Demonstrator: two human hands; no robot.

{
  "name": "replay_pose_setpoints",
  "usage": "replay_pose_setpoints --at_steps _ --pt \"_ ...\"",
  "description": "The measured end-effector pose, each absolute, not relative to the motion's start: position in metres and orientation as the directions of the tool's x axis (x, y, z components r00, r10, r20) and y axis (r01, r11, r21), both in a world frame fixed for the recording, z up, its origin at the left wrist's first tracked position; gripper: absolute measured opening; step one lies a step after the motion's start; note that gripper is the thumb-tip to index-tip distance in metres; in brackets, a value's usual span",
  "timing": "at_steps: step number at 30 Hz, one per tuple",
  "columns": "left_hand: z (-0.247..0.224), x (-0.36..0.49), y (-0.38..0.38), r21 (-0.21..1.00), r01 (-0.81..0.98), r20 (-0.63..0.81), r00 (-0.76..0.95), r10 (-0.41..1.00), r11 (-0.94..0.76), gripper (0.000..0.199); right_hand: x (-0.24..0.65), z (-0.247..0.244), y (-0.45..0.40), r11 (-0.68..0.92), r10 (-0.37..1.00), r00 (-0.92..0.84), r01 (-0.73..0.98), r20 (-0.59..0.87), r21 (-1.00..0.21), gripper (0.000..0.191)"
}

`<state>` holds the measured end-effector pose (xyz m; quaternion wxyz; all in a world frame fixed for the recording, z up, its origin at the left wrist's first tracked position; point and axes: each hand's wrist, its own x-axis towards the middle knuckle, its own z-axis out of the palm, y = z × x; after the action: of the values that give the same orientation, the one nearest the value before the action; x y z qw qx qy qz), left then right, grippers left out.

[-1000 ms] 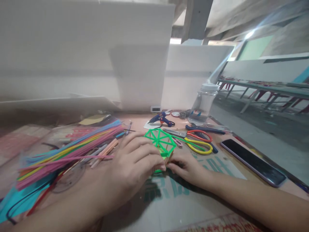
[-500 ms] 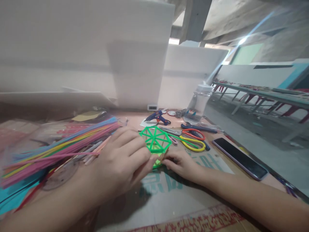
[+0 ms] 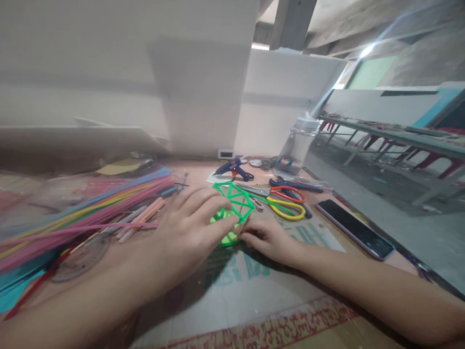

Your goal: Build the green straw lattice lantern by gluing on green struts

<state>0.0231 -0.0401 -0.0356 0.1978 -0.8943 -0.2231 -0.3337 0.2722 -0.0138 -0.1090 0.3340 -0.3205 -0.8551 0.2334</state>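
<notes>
A small green lattice frame (image 3: 242,206) stands on the cardboard work surface, with a spoked, many-sided top and a lighter green base. My left hand (image 3: 196,218) curls over its left and top, fingers closed on it and hiding that part. At the lower right side of the frame, my right hand (image 3: 271,240) has its thumb and fingers pinched together on the frame's edge. The exact contact of the right fingertips is hard to make out. Just behind lie scissors (image 3: 286,208) with red and yellow handles and a thin green strip.
Colourful pipe cleaners (image 3: 145,191) lie in a bundle at left. A blue glue gun (image 3: 234,169) and a small digital display (image 3: 225,154) sit at the back. Farther right are a clear bottle (image 3: 297,148), dark-handled pliers (image 3: 300,185) and a phone (image 3: 354,228) near the table edge.
My left hand has moved over the frame's top, covering more of its left part, and the top looks tilted. My right hand stays at its side. The camera view has shifted slightly.
</notes>
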Motion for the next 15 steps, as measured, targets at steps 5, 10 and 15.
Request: replay_pose_setpoints --at_steps 5,10,15 --pt "-0.037 0.026 -0.039 -0.109 0.536 0.673 0.659 0.335 -0.837 0.016 0.272 -0.109 -0.013 0.704 0.687 -0.573 0.372 0.447 -0.605 0.015" --pt "-0.030 0.022 -0.038 0.036 0.563 0.652 0.613 0.447 -0.826 0.017 0.272 -0.105 -0.019 0.793 0.595 -0.628 0.359 0.502 -0.491 0.016" --pt "-0.029 0.020 -0.038 0.050 0.586 0.611 0.622 0.489 -0.809 0.021 0.271 -0.102 -0.027 0.890 0.455 -0.659 0.354 0.599 -0.286 0.015"
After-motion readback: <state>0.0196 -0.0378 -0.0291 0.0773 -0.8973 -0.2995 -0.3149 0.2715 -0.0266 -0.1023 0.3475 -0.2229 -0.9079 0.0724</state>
